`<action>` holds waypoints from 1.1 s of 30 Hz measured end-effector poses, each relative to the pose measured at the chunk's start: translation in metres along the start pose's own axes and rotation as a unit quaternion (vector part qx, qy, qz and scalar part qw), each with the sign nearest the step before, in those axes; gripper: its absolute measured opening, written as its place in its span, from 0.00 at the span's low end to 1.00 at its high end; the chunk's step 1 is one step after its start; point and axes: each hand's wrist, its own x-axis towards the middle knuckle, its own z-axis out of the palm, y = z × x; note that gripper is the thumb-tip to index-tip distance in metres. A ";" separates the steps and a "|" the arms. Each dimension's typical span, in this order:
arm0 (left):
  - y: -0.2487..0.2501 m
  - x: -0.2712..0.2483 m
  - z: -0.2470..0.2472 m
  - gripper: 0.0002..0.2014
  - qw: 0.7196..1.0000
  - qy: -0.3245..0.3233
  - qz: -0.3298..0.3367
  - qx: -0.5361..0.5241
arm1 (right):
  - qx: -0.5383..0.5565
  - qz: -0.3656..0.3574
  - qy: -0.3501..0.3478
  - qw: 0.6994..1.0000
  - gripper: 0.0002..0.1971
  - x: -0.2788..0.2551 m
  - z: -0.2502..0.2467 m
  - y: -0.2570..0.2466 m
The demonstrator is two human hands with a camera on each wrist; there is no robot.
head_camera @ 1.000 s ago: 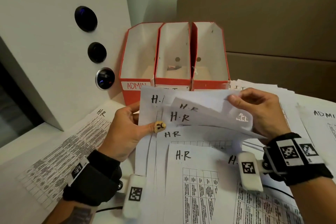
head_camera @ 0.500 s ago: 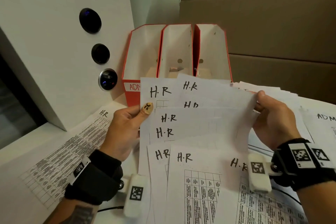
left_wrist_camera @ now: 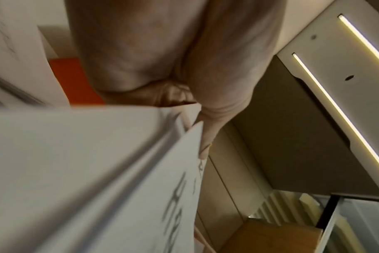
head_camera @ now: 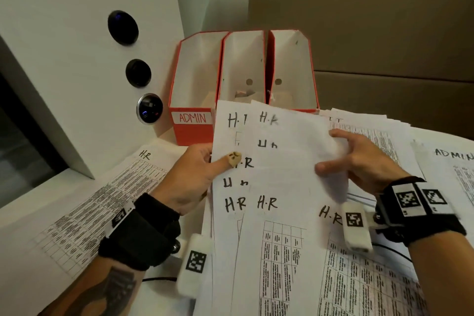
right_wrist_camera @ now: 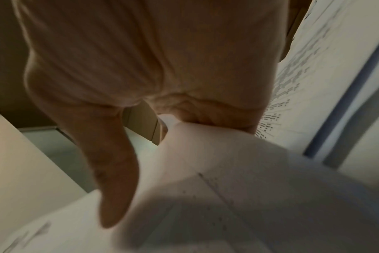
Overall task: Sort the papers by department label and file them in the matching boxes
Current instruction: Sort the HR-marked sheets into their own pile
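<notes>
both hands pinching the fanned H.R papers (head_camera: 282, 161) just above the tabletop, left hand (head_camera: 189, 177) grip clamped on left edge, right hand (head_camera: 364, 161) on right, prob squaring them b4 filing w/ boxes (head_camera: 243, 69) right behind

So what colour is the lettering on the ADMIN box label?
Red lettering on a white label, stuck on the orange-red ADMIN box; it shows best in the head view.

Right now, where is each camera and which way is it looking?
Head: worn on the head, looks down at the H.R papers, red boxes, both hands.
Left wrist: under the left hand, looks along its palm at the papers' edges.
Right wrist: under the right hand, looks along its thumb at the top sheet.
All three share the papers.
</notes>
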 end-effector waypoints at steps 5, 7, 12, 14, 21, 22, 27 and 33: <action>-0.006 -0.020 0.017 0.38 0.989 -0.131 -0.056 -0.046 | 0.056 -0.001 0.010 0.998 0.36 -0.019 -0.021 -0.017; -0.009 -0.030 0.031 0.37 0.985 -0.154 -0.078 -0.001 | 0.051 0.003 0.006 0.999 0.27 -0.025 -0.028 -0.018; -0.016 -0.050 0.074 0.36 0.986 -0.137 -0.041 0.090 | 0.056 0.037 0.049 0.997 0.57 -0.029 -0.050 -0.013; -0.021 -0.054 0.087 0.44 0.991 -0.082 -0.040 0.100 | 0.056 0.035 0.066 0.996 0.81 -0.029 -0.056 -0.012; -0.038 -0.060 0.112 0.41 0.983 -0.071 -0.044 0.161 | 0.024 0.031 0.139 0.990 0.27 -0.038 -0.079 -0.009; -0.040 -0.061 0.111 0.42 0.979 -0.075 -0.043 0.183 | 0.026 0.035 0.138 0.990 0.27 -0.041 -0.082 -0.008; -0.046 -0.062 0.105 0.42 0.943 -0.046 -0.060 0.324 | 0.020 0.054 0.144 0.988 0.29 -0.044 -0.088 -0.006; -0.005 -0.059 0.093 0.20 0.975 -0.015 0.026 0.221 | 0.216 -0.052 0.082 0.972 0.27 -0.040 -0.100 -0.025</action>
